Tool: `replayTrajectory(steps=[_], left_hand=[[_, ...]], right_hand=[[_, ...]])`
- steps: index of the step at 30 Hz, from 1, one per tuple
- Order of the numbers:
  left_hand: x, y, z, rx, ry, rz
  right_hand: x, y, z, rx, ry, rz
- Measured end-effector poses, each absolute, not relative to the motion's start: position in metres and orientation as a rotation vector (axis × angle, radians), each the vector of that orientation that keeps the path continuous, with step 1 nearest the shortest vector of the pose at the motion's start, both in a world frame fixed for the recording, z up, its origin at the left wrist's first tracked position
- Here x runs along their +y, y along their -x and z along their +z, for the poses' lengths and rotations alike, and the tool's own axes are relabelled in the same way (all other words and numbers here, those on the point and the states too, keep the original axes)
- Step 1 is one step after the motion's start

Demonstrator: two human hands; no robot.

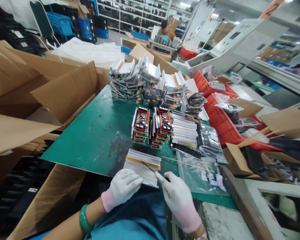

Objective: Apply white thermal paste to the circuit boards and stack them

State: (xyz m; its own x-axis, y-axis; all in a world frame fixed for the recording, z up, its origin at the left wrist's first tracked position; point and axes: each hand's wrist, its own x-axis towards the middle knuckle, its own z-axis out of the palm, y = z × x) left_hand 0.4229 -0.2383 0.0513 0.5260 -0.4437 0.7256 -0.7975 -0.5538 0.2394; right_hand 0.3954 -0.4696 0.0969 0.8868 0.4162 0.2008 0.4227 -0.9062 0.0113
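A silver aluminium profile (140,166) with ridged edges and a tan strip lies at the table's near edge. My left hand (123,186), in a white glove with a pink cuff, is closed over its near left corner; the thumb is hidden. A thin dark stick-like tool (148,166) sits in the pinch of my gloved right hand (176,195), its tip over the tan strip. Whether it is tweezers or a pick I cannot tell. Just beyond stand two stacks of circuit boards, a left stack (140,125) and a right stack (162,126).
More aluminium profiles (150,80) are piled at the back of the green table (90,133). Long silver strips (185,128) and plastic bags (210,140) lie to the right, near red crates (220,116). Open cardboard boxes (65,90) flank the left. A person (166,31) sits far back.
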Motion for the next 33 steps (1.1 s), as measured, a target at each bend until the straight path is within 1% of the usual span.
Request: replayTrajectory(steps=[4,8,12,16,18,22,29,31,33], left_hand=[[-0.239,-0.422,0.047,-0.990,-2.197,0.842],[-0.239,-0.421,0.046,-0.980,-2.206,0.836],[-0.239,-0.422,0.048,-0.987,-2.190,0.849],[-0.240,-0.423,0.050,-0.988,-2.183,0.859],[-0.240,-0.423,0.051,-0.983,-2.184,0.859],[-0.239,-0.422,0.052,-0.985,-2.188,0.861],[-0.238,-0.423,0.050,-1.005,-2.203,0.848],[-0.238,-0.424,0.051,-1.003,-2.206,0.841],[-0.238,-0.425,0.055,-1.001,-2.207,0.817]], right_hand=[[-0.482,-0.394,0.097,-0.502,3.195,-0.103],[-0.464,-0.407,0.108,-0.375,3.276,0.124],[-0.441,-0.424,0.124,-0.369,3.253,0.347],[-0.427,-0.434,0.129,-0.431,3.180,0.400],[-0.423,-0.437,0.127,-0.459,3.159,0.365],[-0.419,-0.437,0.116,-0.544,3.139,0.192],[-0.442,-0.415,0.088,-0.763,2.866,-0.365],[-0.459,-0.406,0.082,-0.776,2.853,-0.427],[-0.481,-0.396,0.080,-0.745,2.892,-0.399]])
